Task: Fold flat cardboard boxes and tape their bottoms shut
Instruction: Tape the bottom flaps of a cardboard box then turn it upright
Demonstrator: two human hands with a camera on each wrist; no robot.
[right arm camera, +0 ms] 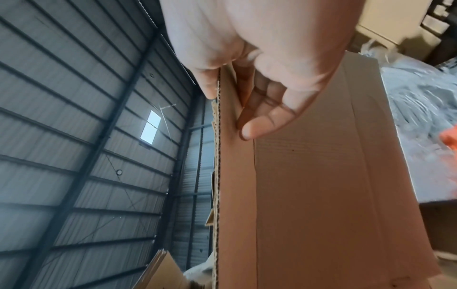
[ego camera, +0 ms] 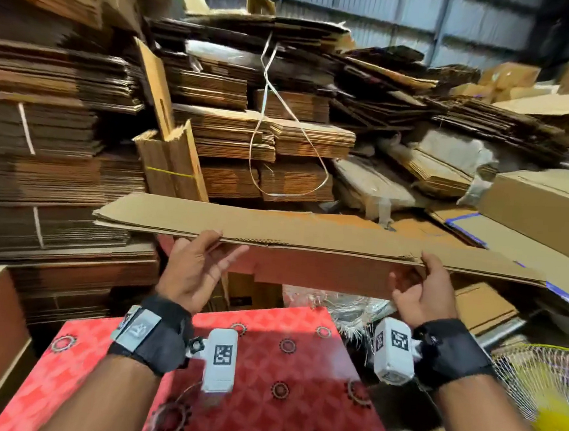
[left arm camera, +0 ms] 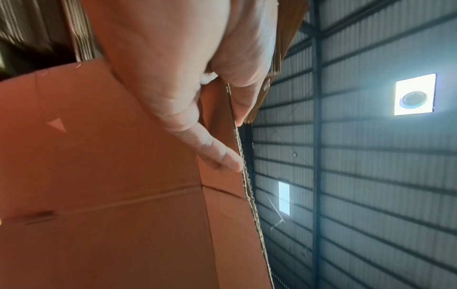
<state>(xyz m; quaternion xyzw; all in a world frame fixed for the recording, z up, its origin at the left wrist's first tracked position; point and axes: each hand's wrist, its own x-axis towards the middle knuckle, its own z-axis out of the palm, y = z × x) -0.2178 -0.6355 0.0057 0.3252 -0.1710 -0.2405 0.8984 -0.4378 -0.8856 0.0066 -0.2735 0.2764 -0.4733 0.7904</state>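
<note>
Flat box (ego camera: 275,230) held level above red table (ego camera: 263,368); left hand (ego camera: 195,269) and right hand (ego camera: 424,289) pinch its near edge. Step: opening it. Next, pull the panels apart square.

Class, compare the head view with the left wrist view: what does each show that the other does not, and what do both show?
Only the head view shows the right hand, the red patterned tabletop, the stacks of flat cardboard behind and the yellow fan.

Only the left wrist view shows the wall's bright square opening and the box's corrugated edge up close.

Both show the left hand pinching the edge of the flat cardboard box, thumb on one face, fingers on the other.
</note>
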